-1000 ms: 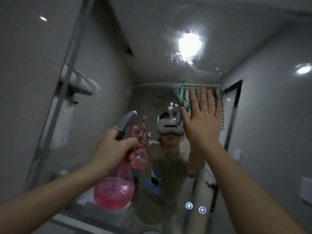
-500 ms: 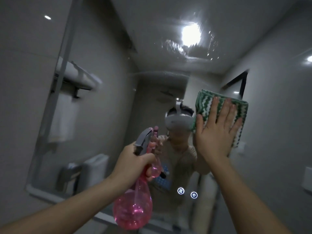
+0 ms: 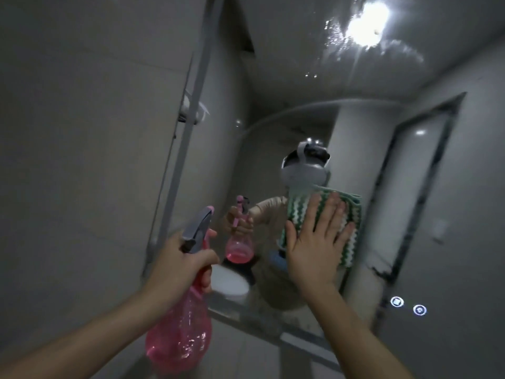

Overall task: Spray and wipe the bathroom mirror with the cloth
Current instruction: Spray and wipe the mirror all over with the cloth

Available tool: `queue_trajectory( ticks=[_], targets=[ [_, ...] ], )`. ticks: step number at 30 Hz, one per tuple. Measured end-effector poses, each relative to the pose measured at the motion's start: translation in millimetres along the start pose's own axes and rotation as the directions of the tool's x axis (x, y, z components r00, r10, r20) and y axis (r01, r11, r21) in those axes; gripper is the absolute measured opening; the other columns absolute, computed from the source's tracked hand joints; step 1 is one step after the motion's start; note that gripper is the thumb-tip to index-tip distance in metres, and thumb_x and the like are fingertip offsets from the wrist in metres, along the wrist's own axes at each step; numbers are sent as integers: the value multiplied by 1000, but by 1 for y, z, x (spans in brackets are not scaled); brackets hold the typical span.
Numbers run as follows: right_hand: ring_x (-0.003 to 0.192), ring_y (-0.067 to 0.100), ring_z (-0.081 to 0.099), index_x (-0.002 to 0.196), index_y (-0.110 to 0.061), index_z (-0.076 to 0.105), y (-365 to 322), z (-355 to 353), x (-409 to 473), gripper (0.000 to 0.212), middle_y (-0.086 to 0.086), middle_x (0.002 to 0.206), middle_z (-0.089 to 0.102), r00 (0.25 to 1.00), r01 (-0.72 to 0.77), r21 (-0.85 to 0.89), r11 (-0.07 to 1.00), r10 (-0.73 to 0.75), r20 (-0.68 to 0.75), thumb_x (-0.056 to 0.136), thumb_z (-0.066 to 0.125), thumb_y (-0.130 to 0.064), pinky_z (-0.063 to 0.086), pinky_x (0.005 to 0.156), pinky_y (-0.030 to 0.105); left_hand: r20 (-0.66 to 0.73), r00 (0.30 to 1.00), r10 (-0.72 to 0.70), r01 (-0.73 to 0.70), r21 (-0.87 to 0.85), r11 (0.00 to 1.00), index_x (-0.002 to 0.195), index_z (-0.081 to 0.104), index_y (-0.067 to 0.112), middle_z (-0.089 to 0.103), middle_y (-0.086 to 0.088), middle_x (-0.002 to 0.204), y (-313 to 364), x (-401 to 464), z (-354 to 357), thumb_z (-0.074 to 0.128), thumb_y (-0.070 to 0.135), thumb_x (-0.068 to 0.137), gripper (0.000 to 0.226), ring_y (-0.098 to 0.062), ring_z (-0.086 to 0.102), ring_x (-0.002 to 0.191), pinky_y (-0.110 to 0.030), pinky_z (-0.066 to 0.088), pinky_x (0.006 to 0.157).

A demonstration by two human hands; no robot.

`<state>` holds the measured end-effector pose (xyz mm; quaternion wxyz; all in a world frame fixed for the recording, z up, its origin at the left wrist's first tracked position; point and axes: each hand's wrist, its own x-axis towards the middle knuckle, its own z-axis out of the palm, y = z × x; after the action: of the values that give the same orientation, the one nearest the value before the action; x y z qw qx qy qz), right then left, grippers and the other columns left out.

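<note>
Cloth point(image 3: 343, 233), one, under right hand point(image 3: 314, 247) on mirror point(image 3: 300, 91).

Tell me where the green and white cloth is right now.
In the head view, the cloth lies flat against the mirror, right of centre, pressed under the right hand, with the pink spray bottle to its left.

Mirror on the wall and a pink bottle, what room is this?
Most likely a bathroom. A big mirror hangs on grey tiled walls, and it reflects what looks like a toilet. The right hand presses a cloth on the glass; the left hand grips a spray bottle.
</note>
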<state>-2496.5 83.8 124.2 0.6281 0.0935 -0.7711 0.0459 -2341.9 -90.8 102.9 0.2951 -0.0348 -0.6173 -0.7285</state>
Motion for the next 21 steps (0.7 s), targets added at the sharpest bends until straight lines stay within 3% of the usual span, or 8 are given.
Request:
queue_trajectory(
  ticks=[7,16,21],
  targets=[
    [143,32,16,150,-11,23,-113,18,-17,66,16,156,16,988,136,58,989,-139,64,96,30,-47,1,116,51,-72,997,19,-17,24,1000,75,56,1,46,-13,38,-1,18,-75,63,-6,73,10,-23,42,34,-27,40,40],
    [145,27,7,151,-16,18,-194,40,-25,65,8,157,11,939,319,31,947,-321,122,94,24,-47,-2,117,49,-128,992,9,-7,17,1000,100,61,7,44,-11,38,-8,35,-122,54,-15,80,31,-20,40,32,-26,40,36],
    [143,22,17,150,-22,27,-178,32,7,61,3,157,18,813,561,38,827,-559,161,95,24,-48,2,117,47,-130,991,27,-26,5,1000,104,59,5,44,-11,39,5,40,-124,53,-15,80,32,-20,40,33,-25,38,36]
  ],
)
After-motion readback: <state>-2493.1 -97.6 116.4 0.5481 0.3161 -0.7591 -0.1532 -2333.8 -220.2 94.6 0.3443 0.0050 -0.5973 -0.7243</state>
